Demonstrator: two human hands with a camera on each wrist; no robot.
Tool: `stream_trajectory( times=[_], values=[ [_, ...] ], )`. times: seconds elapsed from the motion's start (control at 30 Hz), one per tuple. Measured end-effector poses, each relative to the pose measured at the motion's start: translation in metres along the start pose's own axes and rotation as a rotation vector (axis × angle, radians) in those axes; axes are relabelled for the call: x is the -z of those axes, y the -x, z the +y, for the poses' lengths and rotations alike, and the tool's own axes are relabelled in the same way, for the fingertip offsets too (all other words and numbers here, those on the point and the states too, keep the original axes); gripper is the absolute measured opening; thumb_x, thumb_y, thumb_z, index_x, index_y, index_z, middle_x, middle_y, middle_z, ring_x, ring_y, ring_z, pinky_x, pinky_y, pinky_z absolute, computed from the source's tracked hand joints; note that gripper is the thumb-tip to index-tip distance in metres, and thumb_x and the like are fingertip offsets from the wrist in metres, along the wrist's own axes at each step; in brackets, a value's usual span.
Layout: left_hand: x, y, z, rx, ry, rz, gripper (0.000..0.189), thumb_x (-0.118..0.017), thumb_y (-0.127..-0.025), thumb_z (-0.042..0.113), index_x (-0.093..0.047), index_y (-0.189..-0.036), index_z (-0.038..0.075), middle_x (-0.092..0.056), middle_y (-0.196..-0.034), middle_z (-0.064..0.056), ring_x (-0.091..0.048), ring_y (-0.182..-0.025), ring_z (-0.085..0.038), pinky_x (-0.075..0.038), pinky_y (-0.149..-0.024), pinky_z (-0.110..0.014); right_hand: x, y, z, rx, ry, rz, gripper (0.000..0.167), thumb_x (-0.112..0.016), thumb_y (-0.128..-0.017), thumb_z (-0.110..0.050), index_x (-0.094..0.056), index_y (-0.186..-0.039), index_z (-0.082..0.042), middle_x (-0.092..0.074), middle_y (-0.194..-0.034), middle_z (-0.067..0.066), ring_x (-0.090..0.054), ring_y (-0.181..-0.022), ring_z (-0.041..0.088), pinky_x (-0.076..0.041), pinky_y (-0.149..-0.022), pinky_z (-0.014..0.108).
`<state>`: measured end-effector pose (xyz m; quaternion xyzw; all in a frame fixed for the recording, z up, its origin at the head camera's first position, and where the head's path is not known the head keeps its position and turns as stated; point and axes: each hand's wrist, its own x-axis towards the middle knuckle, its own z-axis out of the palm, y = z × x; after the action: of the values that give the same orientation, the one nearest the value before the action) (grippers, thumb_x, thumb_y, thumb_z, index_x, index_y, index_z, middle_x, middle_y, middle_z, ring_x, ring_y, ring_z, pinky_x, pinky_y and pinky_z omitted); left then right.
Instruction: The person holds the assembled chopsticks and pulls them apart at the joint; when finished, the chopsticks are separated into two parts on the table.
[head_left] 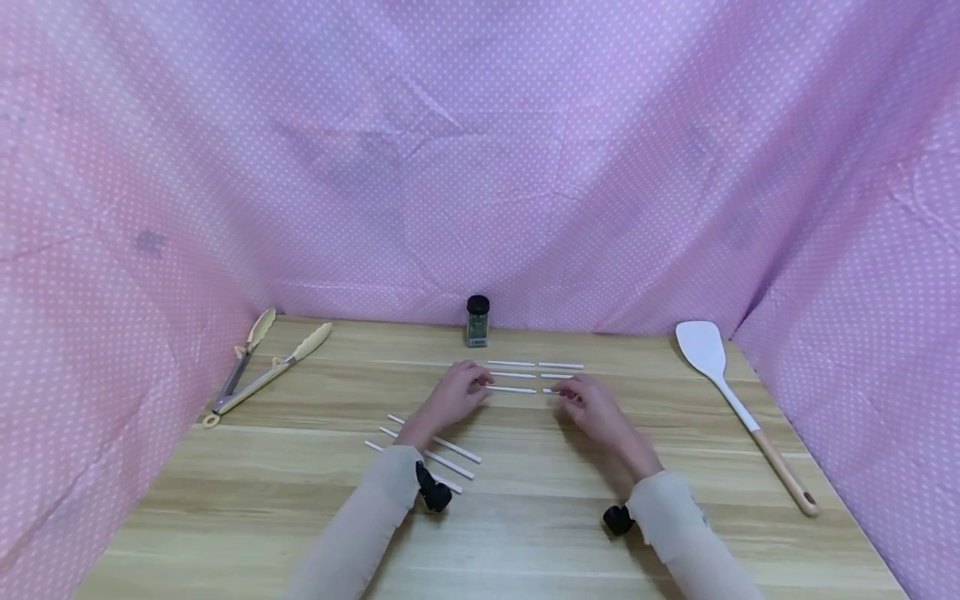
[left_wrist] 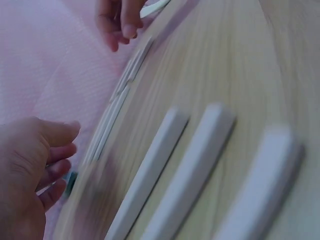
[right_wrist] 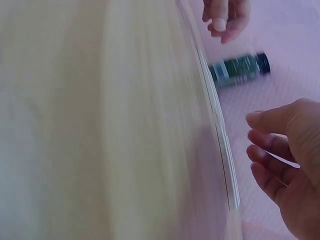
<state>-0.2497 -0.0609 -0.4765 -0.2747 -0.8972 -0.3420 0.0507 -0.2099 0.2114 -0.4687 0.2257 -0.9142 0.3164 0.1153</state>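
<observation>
Two columns of three thin white sticks lie end to end across the middle of the table, with a small gap between the columns. My left hand hovers by their left ends, its fingers loosely bent and nothing between them in the left wrist view. On the other side, my right hand is above the right column, partly covering its nearest stick. The right wrist view shows relaxed, empty fingers. Three more white sticks lie slanted beneath my left forearm, which hides part of them.
A spice jar with a black lid stands at the back. Spread tongs lie at the left, and a white spatula with a wooden handle at the right. Pink dotted cloth surrounds the wooden table.
</observation>
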Motion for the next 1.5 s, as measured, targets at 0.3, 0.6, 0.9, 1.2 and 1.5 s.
stream_trajectory(
  times=[0.3, 0.6, 0.9, 1.2, 1.5],
  values=[
    [0.034, 0.034, -0.027, 0.088, 0.089, -0.019, 0.020, -0.068, -0.089, 0.018, -0.068, -0.105, 0.007, -0.062, -0.104, -0.004, -0.059, -0.099, -0.019, -0.050, -0.089, -0.037, -0.020, 0.006, -0.040, -0.003, -0.066, -0.106, 0.025, -0.067, -0.086, -0.004, -0.066, -0.111, -0.003, -0.063, -0.098, 0.008, -0.061, -0.090, 0.016, -0.054, -0.082, 0.031],
    [0.060, 0.059, -0.052, 0.087, 0.141, -0.003, 0.018, -0.069, -0.088, 0.017, -0.068, -0.102, 0.005, -0.064, -0.098, -0.005, -0.059, -0.093, -0.018, -0.050, -0.084, -0.036, -0.040, 0.011, -0.073, 0.060, -0.130, -0.150, 0.025, -0.068, -0.087, -0.006, -0.065, -0.111, -0.001, -0.064, -0.097, 0.007, -0.061, -0.088, 0.015, -0.054, -0.080, 0.026],
    [0.072, 0.083, -0.069, 0.102, 0.140, 0.016, 0.018, -0.071, -0.086, 0.016, -0.069, -0.100, 0.005, -0.063, -0.096, -0.005, -0.058, -0.088, -0.015, -0.049, -0.079, -0.030, -0.056, 0.014, -0.097, 0.027, -0.179, -0.249, 0.025, -0.066, -0.090, -0.015, -0.064, -0.112, -0.004, -0.063, -0.098, 0.001, -0.059, -0.089, 0.010, -0.052, -0.080, 0.025],
    [0.081, 0.093, -0.072, 0.103, 0.173, -0.117, 0.014, -0.071, -0.085, 0.012, -0.067, -0.098, 0.009, -0.064, -0.094, -0.001, -0.057, -0.087, -0.010, -0.049, -0.078, -0.024, -0.068, 0.014, -0.103, 0.006, -0.141, -0.331, 0.013, -0.068, -0.088, -0.022, -0.066, -0.098, -0.012, -0.059, -0.090, -0.007, -0.054, -0.083, 0.007, -0.048, -0.074, 0.020],
    [0.081, 0.089, -0.075, 0.023, 0.085, -0.150, 0.007, -0.073, -0.082, 0.011, -0.068, -0.086, 0.013, -0.061, -0.087, 0.003, -0.054, -0.080, -0.005, -0.047, -0.074, -0.023, -0.072, 0.013, -0.103, 0.018, -0.070, -0.345, 0.006, -0.070, -0.087, -0.020, -0.065, -0.090, -0.017, -0.055, -0.082, -0.009, -0.050, -0.077, 0.003, -0.045, -0.068, 0.018]
  ],
)
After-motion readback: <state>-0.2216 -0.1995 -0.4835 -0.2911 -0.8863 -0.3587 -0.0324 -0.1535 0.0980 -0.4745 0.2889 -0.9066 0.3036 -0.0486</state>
